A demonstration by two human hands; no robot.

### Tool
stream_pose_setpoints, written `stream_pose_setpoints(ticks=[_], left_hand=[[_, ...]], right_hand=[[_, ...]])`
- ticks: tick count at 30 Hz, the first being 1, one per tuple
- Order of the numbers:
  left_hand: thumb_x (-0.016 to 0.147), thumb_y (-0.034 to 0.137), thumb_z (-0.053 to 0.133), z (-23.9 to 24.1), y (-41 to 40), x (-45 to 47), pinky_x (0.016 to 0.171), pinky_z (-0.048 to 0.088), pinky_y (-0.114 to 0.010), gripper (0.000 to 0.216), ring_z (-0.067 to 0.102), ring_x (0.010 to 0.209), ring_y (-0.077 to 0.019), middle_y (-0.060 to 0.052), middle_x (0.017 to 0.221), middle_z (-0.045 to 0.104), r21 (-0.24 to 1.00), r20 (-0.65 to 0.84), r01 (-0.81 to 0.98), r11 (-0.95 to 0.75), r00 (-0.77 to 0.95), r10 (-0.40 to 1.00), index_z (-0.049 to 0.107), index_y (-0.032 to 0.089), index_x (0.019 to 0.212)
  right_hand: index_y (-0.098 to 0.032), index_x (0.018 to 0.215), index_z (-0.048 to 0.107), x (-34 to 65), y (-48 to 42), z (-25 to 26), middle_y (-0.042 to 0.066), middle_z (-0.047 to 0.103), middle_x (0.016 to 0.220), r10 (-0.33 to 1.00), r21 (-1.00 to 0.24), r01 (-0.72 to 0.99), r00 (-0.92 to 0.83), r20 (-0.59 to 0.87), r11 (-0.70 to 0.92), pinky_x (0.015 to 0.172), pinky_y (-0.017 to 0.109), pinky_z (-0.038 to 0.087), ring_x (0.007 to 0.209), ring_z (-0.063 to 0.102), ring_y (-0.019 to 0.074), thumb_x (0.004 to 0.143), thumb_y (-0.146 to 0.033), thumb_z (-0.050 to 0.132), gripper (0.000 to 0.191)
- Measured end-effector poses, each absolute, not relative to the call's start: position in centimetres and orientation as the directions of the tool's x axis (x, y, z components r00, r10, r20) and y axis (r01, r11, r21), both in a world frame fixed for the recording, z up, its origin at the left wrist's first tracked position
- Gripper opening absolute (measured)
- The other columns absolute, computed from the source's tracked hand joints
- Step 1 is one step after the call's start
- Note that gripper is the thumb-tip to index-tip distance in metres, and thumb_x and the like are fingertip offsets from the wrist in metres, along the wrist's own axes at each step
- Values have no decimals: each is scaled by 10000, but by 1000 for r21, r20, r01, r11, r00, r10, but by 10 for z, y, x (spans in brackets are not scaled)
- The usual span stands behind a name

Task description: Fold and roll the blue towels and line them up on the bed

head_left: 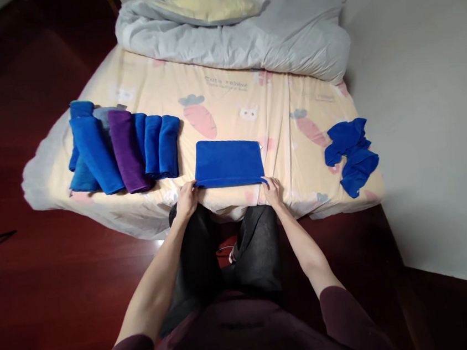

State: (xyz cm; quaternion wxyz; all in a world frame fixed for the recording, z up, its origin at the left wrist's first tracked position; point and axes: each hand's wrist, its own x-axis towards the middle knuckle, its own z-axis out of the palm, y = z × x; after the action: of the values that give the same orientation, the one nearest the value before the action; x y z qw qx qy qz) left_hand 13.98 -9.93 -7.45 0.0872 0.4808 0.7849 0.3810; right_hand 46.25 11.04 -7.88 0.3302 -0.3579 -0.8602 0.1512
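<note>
- Workpiece: one blue cloth (229, 161) lies flat on the bed (227, 114), between the two grips and extending away beyond them. A narrow band runs along its near edge, from one grip to the other.
- Left grip (187, 199): closed in a pinch on the left end of the near edge, with no visible gap between fingers and cloth.
- Right grip (272, 190): closed in a matching pinch on the right end of the same edge. The exact placement of each thumb is too small to tell.
- Weight: judged light; either grip alone should carry it.
- Stiffness: judged soft and limp. An unsupported middle is likely to sag, so equal tension at both ends is advised.
- Surface finish: appears matt and napped, so slipping from the fingers is unlikely. Breakage is not a concern; creasing and skewing are.
- Holding points: the two near corners, at the present pinch. Include all layers of the band, since a loose layer may slide out.
- Adjacent items: rolled cloths (166, 146), including a purple roll (128, 147), lie left of the left grip. Crumpled blue fabric (348, 135) lies well to the right of the right grip.
</note>
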Motion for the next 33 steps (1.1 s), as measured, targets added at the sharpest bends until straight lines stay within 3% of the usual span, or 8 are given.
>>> stream_pose_setpoints(ticks=[5,10,19,33], left_hand=[[1031,378,424,-75,-98,141,926,552,-446,301,703,1010,-295,-129,1071,725,740,152,600,305,-590,793,604,220,1213],[1044,440,375,-73,-99,142,883,556,-460,361,713,962,-322,-155,1037,724,704,137,625,337,-585,799,572,200,1227],[1048,470,372,-66,-97,149,859,561,-458,380,722,943,-331,-158,991,725,676,152,636,373,-615,774,577,194,1209],[1043,408,377,-71,-96,147,997,540,-488,343,666,1114,-321,-181,1188,671,680,220,673,290,-565,796,583,199,1221]], right_hand=[[-210,1109,754,460,109,-84,107,795,1110,803,-634,494,-391,449,595,993,403,583,1044,748,242,1051,-426,518,325],[-190,1109,757,456,106,-81,132,791,1110,886,-739,495,-324,331,457,951,385,605,1016,754,247,1040,-505,507,408],[-169,1075,752,452,110,-78,137,789,1001,910,-727,554,-315,268,406,830,330,599,875,740,225,1040,-556,480,474],[-158,1039,762,450,109,-77,113,747,847,929,-748,554,-273,252,366,758,334,573,739,680,211,993,-628,519,531]])
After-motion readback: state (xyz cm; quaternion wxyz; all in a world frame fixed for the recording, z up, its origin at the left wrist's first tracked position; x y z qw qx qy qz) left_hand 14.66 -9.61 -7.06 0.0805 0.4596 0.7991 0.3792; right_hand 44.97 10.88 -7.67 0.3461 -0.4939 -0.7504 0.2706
